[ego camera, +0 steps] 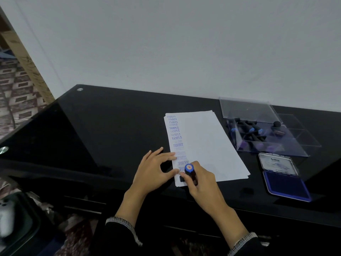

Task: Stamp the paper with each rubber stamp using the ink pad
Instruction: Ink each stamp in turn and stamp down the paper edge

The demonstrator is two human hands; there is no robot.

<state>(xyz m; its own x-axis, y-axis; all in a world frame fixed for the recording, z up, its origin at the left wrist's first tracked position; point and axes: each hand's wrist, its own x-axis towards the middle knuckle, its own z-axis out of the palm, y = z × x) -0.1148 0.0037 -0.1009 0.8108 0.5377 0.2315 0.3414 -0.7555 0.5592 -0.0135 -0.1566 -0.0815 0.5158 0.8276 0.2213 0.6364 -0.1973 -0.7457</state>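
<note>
R hand (200,179) grips stamp (190,171) on paper (206,143) (near edge); L hand (155,168) fingers flat, steadying sheet.

"SAMPLE", "FAX OUT", "AIR MAIL" on the paper (206,145); "Artline" inside the ink pad lid (277,164)

On the counter (110,126) are one stack of paper (206,145), one open ink pad (286,182), one clear plastic box (267,133) with several stamps inside, too jumbled to count, and one stamp (190,171) held between two hands.
</note>
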